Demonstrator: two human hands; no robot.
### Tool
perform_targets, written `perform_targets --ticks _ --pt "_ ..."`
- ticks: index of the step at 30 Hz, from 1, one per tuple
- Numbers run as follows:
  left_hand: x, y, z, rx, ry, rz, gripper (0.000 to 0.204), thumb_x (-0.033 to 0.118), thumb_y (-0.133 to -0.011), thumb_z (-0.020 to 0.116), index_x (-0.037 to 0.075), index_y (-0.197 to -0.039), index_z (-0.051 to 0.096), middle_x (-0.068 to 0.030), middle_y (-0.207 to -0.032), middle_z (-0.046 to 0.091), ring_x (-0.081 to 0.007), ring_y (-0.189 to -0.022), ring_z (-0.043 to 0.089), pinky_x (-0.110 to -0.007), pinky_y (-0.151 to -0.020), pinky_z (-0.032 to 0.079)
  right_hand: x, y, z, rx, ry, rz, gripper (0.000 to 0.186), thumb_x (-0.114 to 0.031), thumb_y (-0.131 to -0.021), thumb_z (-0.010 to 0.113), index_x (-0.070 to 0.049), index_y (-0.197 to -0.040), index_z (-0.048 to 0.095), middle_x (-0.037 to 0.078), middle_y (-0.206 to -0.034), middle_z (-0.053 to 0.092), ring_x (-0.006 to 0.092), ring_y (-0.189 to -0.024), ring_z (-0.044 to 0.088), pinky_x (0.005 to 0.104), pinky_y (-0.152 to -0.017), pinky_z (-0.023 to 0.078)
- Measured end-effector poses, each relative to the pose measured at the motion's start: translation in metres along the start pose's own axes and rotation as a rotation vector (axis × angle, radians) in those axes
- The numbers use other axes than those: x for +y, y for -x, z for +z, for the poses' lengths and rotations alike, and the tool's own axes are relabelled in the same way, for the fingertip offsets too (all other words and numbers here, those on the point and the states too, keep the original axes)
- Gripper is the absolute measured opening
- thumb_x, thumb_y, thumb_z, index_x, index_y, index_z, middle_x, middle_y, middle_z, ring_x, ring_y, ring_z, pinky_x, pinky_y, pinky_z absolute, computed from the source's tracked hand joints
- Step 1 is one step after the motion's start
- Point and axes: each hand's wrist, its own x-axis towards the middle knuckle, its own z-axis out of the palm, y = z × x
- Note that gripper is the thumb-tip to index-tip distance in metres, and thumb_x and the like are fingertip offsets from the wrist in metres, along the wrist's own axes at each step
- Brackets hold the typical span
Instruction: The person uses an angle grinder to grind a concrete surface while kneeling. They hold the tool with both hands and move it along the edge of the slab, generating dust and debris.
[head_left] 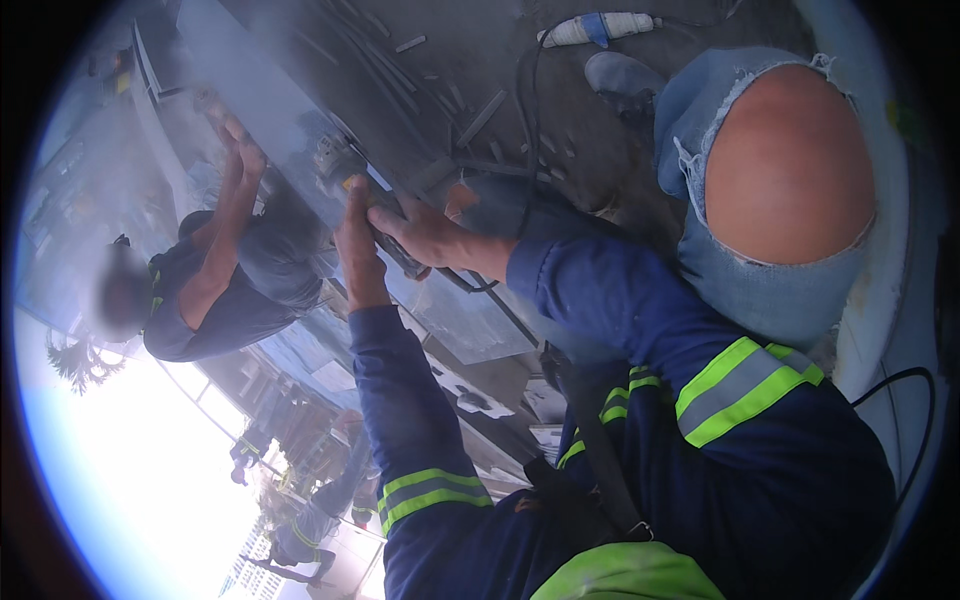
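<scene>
An angle grinder (340, 165) with a metal head is held in both of my hands, its head against or close to a long pale slab (265, 75). My left hand (357, 235) is closed around the grinder just behind its head. Farther back, my right hand (430, 235) wraps the dark body, thumb toward the left hand. Pale dust hazes the air around the slab, and the disc's contact with it is hard to make out.
A co-worker (230, 250) crouches at left, arms stretched to the slab's far side. A white cable connector (600, 29) and black cord (528, 110) lie beyond my hands, near offcut strips (483, 118). A bent knee in torn jeans (790, 165) is at right.
</scene>
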Motion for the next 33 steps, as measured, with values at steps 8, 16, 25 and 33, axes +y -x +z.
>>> perform_targets --ticks 8,16,25,33 --pt "0.005 0.000 -0.001 -0.044 -0.066 -0.067 0.078 0.060 -0.102 0.080 -0.001 -0.150 0.071 -0.0111 -0.141 0.073 -0.0222 -0.127 0.067 -0.039 -0.108 0.049 0.001 -0.002 -0.003 -0.013 -0.050 0.012 0.065 -0.056 -0.116 0.057 0.002 -0.144 0.054 0.012 -0.104 0.069 0.0198 -0.072 0.075 0.0369 -0.048 0.064" --pt "0.004 0.009 -0.004 -0.012 -0.011 -0.059 0.079 0.053 -0.099 0.086 -0.010 -0.144 0.072 -0.0166 -0.135 0.075 -0.0243 -0.120 0.072 -0.040 -0.106 0.055 0.002 0.007 0.002 -0.002 -0.032 -0.019 0.066 -0.055 -0.116 0.058 0.000 -0.153 0.051 0.012 -0.109 0.069 0.0188 -0.075 0.075 0.0378 -0.048 0.065" --pt "-0.006 0.000 -0.009 -0.038 0.012 -0.053 0.077 0.051 -0.102 0.085 -0.010 -0.146 0.070 -0.0160 -0.134 0.075 -0.0230 -0.120 0.072 -0.039 -0.106 0.054 -0.003 0.015 -0.003 -0.043 -0.010 -0.003 0.086 -0.059 -0.113 0.058 0.008 -0.164 0.041 0.025 -0.130 0.072 0.0315 -0.103 0.081 0.0401 -0.059 0.072" --pt "-0.003 -0.001 -0.005 -0.043 -0.038 -0.038 0.075 0.053 -0.102 0.083 -0.008 -0.144 0.073 -0.0134 -0.133 0.076 -0.0222 -0.118 0.071 -0.038 -0.105 0.054 0.010 -0.002 -0.001 -0.019 -0.019 -0.009 0.079 -0.055 -0.115 0.057 -0.002 -0.170 0.037 0.019 -0.123 0.070 0.0225 -0.085 0.077 0.0378 -0.051 0.066"
